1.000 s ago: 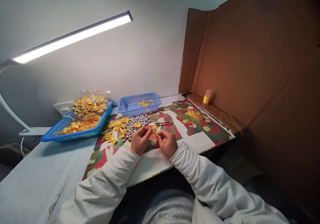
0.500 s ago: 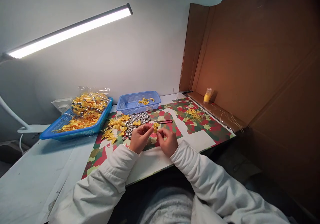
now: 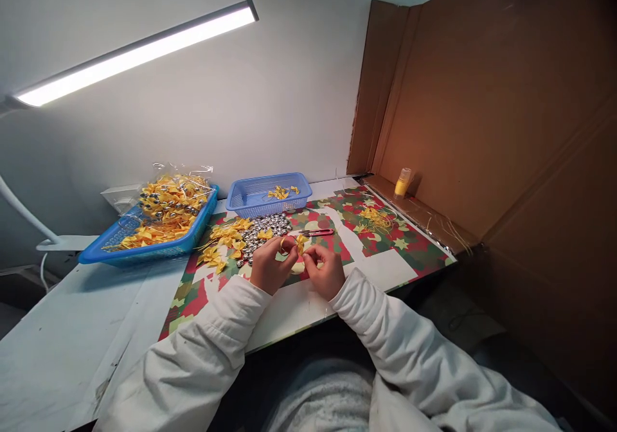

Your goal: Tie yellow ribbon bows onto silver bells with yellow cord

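Observation:
Between my two hands, above the patterned board [image 3: 390,268], is a small yellow ribbon bow [image 3: 301,244]. My left hand [image 3: 270,266] is closed in a pinch at the bow's left side, with a loop of yellow cord showing by its fingers. From the right, my right hand [image 3: 325,271] pinches at the bow's lower edge. Fine detail between the fingertips is too small to make out. Just beyond my left hand lie a pile of silver bells [image 3: 274,224] and loose yellow bows [image 3: 222,242]. Red-handled thread snips [image 3: 318,232] rest behind the held bow.
A blue basket [image 3: 193,242] heaped with yellow bows and bells stands at left. Behind the bells sits a smaller blue basket [image 3: 260,208] with a few bows. Yellow cords [image 3: 375,220] lie at right, near a small bottle [image 3: 402,183] and the cardboard wall [image 3: 482,110].
My left fingers have shifted slightly, and the yellow loop beside them shows more clearly. Both hands stay at the bow. The whole view has moved a little.

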A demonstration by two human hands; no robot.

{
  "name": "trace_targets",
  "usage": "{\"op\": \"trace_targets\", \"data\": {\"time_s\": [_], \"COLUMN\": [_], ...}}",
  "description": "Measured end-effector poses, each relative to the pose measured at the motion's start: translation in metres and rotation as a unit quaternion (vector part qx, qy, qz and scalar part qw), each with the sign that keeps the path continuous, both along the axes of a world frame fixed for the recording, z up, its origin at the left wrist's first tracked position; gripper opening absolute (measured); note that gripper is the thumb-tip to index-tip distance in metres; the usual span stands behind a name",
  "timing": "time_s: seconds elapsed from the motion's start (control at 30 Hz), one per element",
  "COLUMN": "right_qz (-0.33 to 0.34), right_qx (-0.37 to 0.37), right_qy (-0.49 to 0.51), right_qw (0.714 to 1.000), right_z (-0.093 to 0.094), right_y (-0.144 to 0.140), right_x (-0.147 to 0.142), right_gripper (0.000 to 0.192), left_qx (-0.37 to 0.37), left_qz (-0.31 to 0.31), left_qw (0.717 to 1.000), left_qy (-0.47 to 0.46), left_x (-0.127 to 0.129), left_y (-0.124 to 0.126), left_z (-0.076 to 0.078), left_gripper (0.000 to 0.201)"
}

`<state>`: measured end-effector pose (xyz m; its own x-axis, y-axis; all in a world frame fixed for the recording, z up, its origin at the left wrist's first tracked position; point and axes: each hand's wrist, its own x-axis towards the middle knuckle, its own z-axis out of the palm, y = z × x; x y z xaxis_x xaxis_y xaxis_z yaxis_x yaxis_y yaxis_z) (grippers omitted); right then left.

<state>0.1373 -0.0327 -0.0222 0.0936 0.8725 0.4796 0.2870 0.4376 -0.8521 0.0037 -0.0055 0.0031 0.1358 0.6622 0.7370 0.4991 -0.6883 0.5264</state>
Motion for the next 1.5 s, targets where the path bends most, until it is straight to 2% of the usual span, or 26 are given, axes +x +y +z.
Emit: {"op": "trace_targets", "data": {"time_s": [0.27, 0.53, 0.93, 1.27, 1.5], "right_qz": [0.018, 0.031, -0.01, -0.03, -0.046], "right_qx": [-0.024, -0.068, -0.107, -0.101, -0.085], "right_qy": [0.021, 0.048, 0.016, -0.038, -0.099], "right_qw": [0.999, 0.996, 0.994, 0.994, 0.99], "right_z": [0.0, -0.008, -0.019, -0.017, -0.012], "right_y": [0.001, 0.007, 0.015, 0.013, 0.015], "right_x": [0.0, -0.002, -0.004, -0.005, -0.003], "right_gripper": [0.015, 0.016, 0.013, 0.017, 0.017], "left_qx": [0.071, 0.112, 0.091, 0.077, 0.108], "left_qz": [0.006, 0.028, 0.06, 0.055, 0.044], "left_qw": [0.996, 0.989, 0.98, 0.977, 0.969], "left_qy": [0.061, 0.096, 0.167, 0.193, 0.216], "left_x": [-0.001, -0.002, 0.002, 0.001, -0.001], "left_y": [0.006, 0.008, 0.012, 0.01, 0.015], "left_z": [-0.006, -0.017, -0.029, -0.031, -0.036], "left_gripper": [0.015, 0.015, 0.017, 0.018, 0.018]}}
